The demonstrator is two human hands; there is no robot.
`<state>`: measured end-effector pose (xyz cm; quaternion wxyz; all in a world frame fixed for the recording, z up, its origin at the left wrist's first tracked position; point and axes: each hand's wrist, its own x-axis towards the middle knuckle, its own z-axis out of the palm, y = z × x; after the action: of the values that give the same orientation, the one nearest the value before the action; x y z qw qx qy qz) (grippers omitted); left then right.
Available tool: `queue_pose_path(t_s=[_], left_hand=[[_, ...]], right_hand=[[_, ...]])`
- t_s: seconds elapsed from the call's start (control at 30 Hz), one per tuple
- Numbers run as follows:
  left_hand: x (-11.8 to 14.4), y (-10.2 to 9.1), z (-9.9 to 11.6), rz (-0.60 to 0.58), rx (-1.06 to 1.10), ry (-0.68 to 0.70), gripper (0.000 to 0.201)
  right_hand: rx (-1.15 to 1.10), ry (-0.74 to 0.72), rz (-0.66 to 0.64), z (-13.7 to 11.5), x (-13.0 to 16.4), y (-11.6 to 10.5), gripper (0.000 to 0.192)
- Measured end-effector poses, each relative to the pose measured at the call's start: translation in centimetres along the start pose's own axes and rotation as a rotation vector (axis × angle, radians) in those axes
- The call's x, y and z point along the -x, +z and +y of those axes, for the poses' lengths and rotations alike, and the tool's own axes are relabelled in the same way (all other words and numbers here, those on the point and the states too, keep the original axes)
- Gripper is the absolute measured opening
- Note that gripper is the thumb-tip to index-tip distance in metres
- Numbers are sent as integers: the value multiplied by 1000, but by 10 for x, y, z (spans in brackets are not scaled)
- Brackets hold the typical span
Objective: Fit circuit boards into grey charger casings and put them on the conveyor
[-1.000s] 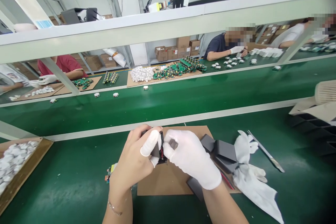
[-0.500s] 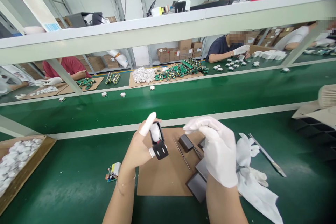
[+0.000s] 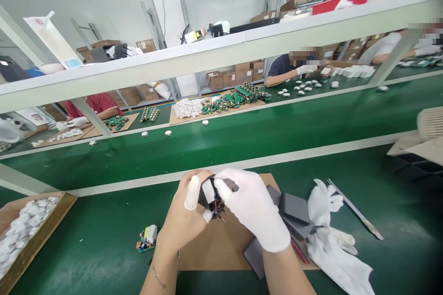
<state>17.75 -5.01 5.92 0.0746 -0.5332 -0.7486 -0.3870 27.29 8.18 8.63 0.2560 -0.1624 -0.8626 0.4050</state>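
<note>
The left hand (image 3: 182, 221), bare except for white rubber finger cots on the thumb and one finger, is gripping a small black plastic housing with red and black wires (image 3: 212, 200), holding it just above the far edge of a flat brown cardboard sheet (image 3: 214, 249) that is lying on the green work surface (image 3: 86, 244). The right hand (image 3: 254, 212), wearing a white fabric glove, is closing on the same housing from the right, with its thumb and fingertips pressing against the part, so both hands are meeting together on it. Several dark grey rectangular plastic covers (image 3: 294, 209) are lying on the cardboard sheet just right of the right hand, and one more is lying near the wrist. A crumpled spare white glove (image 3: 332, 239) is resting to the right of these covers, and a long thin metal blade (image 3: 355, 209) is lying farther right on the green surface. A small green circuit board with a yellow component (image 3: 147, 237) is sitting on the surface to the left of the left forearm. A brown tray of white plastic parts (image 3: 20, 226) is standing at the near left edge. Beyond a white divider strip, the green conveyor belt (image 3: 277, 129) is carrying small white pieces, and other people in white gloves are working on the far side beside piles of green boards.
</note>
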Motion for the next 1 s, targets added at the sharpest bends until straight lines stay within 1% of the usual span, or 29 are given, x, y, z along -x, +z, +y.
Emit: queue_pose_path(t_s=[0.2, 0.27, 0.33, 0.4, 0.43, 0.47, 0.53, 0.57, 0.63, 0.7, 0.77, 0.8, 0.87, 0.9, 1.0], left_hand=[[0, 0, 3, -63, -109, 27, 63], [-1, -2, 3, -89, -95, 31, 62], [-2, -4, 0, -101, -53, 39, 62], [-1, -4, -5, -110, -9, 48, 63], [-1, -2, -8, -109, 15, 60, 66], [0, -1, -11, -97, 49, 73, 72], [0, 4, -19, -53, 200, 44, 84], [-1, 7, -22, -12, 333, -10, 86], [-3, 11, -26, 102, 696, -198, 78], [-8, 13, -27, 216, 1102, -425, 68], [-15, 13, -25, 301, 1442, -643, 59], [-18, 12, -24, 324, 1581, -741, 55], [-24, 9, -23, 350, 1801, -895, 51], [-26, 8, -22, 354, 1881, -942, 52], [-26, 6, -23, 356, 1997, -988, 53]], right_hand=[[378, -83, 133, 1, 5, 7, 19], [430, -125, 207, 3, 2, 11, 21], [349, -165, 341, 8, -1, 13, 21], [193, -178, 495, 13, -2, 10, 27], [119, -173, 535, 15, -3, 7, 30], [67, -164, 535, 18, -2, 4, 29], [35, -136, 443, 21, 0, -4, 23], [34, -118, 385, 21, 2, -8, 23], [32, -69, 313, 21, 4, -13, 32], [11, -21, 329, 20, 5, -15, 40], [-20, -12, 389, 18, 5, -15, 39], [-33, -21, 424, 18, 5, -14, 37], [-52, -34, 470, 17, 5, -14, 32], [-60, -36, 479, 17, 5, -14, 29], [-71, -11, 452, 18, 6, -15, 28]])
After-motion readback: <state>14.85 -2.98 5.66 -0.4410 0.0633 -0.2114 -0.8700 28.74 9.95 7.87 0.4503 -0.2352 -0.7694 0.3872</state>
